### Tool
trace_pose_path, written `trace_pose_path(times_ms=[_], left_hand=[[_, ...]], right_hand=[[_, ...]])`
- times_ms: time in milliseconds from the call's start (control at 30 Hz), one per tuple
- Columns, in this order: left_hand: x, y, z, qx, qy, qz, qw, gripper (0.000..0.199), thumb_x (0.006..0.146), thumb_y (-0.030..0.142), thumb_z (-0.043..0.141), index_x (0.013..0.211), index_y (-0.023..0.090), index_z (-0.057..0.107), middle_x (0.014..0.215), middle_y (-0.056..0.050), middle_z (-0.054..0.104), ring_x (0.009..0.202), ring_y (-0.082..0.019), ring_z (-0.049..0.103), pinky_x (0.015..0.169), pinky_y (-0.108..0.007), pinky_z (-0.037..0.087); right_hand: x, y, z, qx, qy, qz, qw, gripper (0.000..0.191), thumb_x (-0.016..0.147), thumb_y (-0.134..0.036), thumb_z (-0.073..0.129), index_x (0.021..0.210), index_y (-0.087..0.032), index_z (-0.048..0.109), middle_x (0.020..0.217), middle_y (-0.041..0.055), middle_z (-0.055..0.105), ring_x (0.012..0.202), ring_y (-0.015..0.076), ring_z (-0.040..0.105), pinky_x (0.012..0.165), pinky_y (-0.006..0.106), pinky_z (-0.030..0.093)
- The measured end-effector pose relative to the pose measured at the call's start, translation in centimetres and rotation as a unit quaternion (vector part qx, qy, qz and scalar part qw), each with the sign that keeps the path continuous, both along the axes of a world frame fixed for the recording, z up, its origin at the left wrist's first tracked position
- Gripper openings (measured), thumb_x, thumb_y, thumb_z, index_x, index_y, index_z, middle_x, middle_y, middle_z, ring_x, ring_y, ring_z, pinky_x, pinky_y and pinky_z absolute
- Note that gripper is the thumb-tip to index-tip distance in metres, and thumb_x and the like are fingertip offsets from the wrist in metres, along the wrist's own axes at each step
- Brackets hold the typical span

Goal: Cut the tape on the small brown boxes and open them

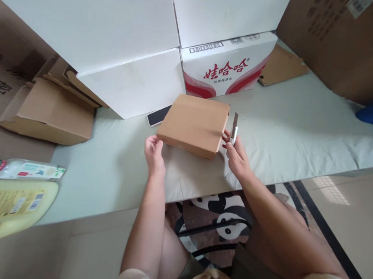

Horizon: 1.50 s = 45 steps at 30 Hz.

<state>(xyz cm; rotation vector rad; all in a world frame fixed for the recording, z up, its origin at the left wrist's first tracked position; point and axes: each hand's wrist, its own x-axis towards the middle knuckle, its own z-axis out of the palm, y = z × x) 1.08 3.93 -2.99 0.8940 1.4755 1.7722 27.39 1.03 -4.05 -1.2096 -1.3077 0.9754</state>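
A flat brown cardboard box (195, 122) is in front of me, tilted a little above the cloth-covered table. Its near left corner is gripped by my left hand (154, 152), with the fingers partly hidden behind the edge. My right hand (236, 155) is closed around a box cutter (234, 132) with a white handle, its blade out and pointing up and away from me. Some fingers of that hand reach to the right side of the box, though I cannot tell how firmly they touch it. A phone (158, 116) lies partly hidden behind the box.
White cartons (133, 85) and a white-and-red carton (225, 68) stand along the back. An open cardboard box (55, 110) is at the left, near a plastic bottle (29, 170) and a yellow jug (15, 205). A cardboard piece (282, 65) lies at the back right.
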Motion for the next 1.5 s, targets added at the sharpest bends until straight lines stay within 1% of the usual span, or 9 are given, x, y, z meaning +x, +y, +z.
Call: trace_pose_path(times_ms=[200,300,367,467,567,800,1067,1333,1500], left_hand=[[0.8,-0.6,-0.1,0.01,0.053,0.026,0.998,0.05,0.062,0.049,0.089,0.088,0.021,0.055,0.085,0.0,0.057,0.081,-0.013,0.055,0.079,-0.025,0.046],[0.9,-0.7,0.0,0.004,0.071,0.038,0.997,0.056,0.059,0.054,0.089,0.083,0.022,0.051,0.079,0.003,0.053,0.074,-0.011,0.052,0.072,-0.024,0.044],[1.0,-0.7,0.1,0.0,0.08,0.038,0.996,0.057,0.058,0.058,0.088,0.082,0.021,0.051,0.077,0.003,0.052,0.072,-0.011,0.052,0.07,-0.025,0.044],[1.5,-0.9,0.3,-0.006,0.093,0.036,0.995,0.057,0.06,0.061,0.087,0.081,0.021,0.052,0.076,0.003,0.051,0.07,-0.011,0.051,0.068,-0.025,0.043],[1.9,-1.0,0.3,-0.017,0.103,0.03,0.994,0.056,0.061,0.062,0.086,0.079,0.021,0.052,0.073,0.004,0.051,0.067,-0.011,0.049,0.066,-0.024,0.04],[2.8,-0.9,0.5,-0.021,0.114,0.019,0.993,0.054,0.06,0.059,0.088,0.076,0.021,0.054,0.07,0.004,0.052,0.065,-0.011,0.048,0.063,-0.024,0.039],[3.7,-0.5,0.5,-0.024,0.114,0.016,0.993,0.055,0.061,0.062,0.086,0.076,0.021,0.052,0.073,0.003,0.049,0.067,-0.011,0.046,0.065,-0.025,0.038],[4.1,-0.4,0.5,-0.026,0.111,0.005,0.993,0.056,0.061,0.063,0.085,0.078,0.021,0.052,0.075,0.003,0.047,0.068,-0.012,0.045,0.065,-0.026,0.036],[4.3,-0.4,0.3,-0.019,0.098,0.0,0.995,0.057,0.06,0.063,0.087,0.077,0.021,0.052,0.073,0.003,0.048,0.068,-0.012,0.044,0.066,-0.025,0.036]], right_hand=[[1.1,-0.2,0.4,-0.009,-0.021,-0.006,1.0,0.042,0.102,-0.048,0.044,0.138,-0.028,0.053,0.145,0.0133,0.063,0.133,0.0271,0.062,0.106,0.049,0.053],[1.4,-1.0,1.5,0.023,-0.088,-0.061,0.994,0.029,0.102,-0.043,0.044,0.119,-0.027,0.06,0.113,0.0098,0.074,0.102,0.0245,0.071,0.088,0.043,0.057],[1.7,-1.7,2.3,0.062,-0.133,-0.079,0.986,0.025,0.101,-0.044,0.044,0.104,-0.027,0.062,0.085,0.0046,0.07,0.075,0.0209,0.066,0.071,0.038,0.053],[2.1,-2.7,3.3,0.12,-0.168,-0.006,0.978,0.035,0.102,-0.047,0.04,0.091,-0.025,0.065,0.064,0.0,0.06,0.054,0.0163,0.053,0.056,0.032,0.044],[2.4,-3.2,3.3,0.116,-0.225,0.036,0.967,0.04,0.103,-0.047,0.042,0.085,-0.024,0.069,0.064,0.0018,0.065,0.053,0.0148,0.055,0.054,0.03,0.04],[3.1,-2.9,2.0,0.067,-0.401,-0.069,0.911,0.05,0.104,-0.055,0.042,0.087,-0.022,0.076,0.079,0.0069,0.076,0.056,0.0156,0.058,0.053,0.03,0.03],[3.4,-2.5,1.0,0.064,-0.424,-0.041,0.902,0.054,0.105,-0.056,0.04,0.083,-0.023,0.076,0.078,0.0061,0.075,0.058,0.0157,0.06,0.051,0.03,0.026],[4.6,-2.3,1.2,0.118,-0.406,-0.104,0.9,0.051,0.104,-0.057,0.046,0.084,-0.024,0.08,0.075,0.0062,0.076,0.063,0.0168,0.064,0.054,0.031,0.033],[5.1,-2.0,0.8,0.124,-0.406,-0.08,0.902,0.05,0.104,-0.055,0.047,0.083,-0.025,0.081,0.075,0.0056,0.075,0.061,0.0162,0.063,0.055,0.031,0.035]])
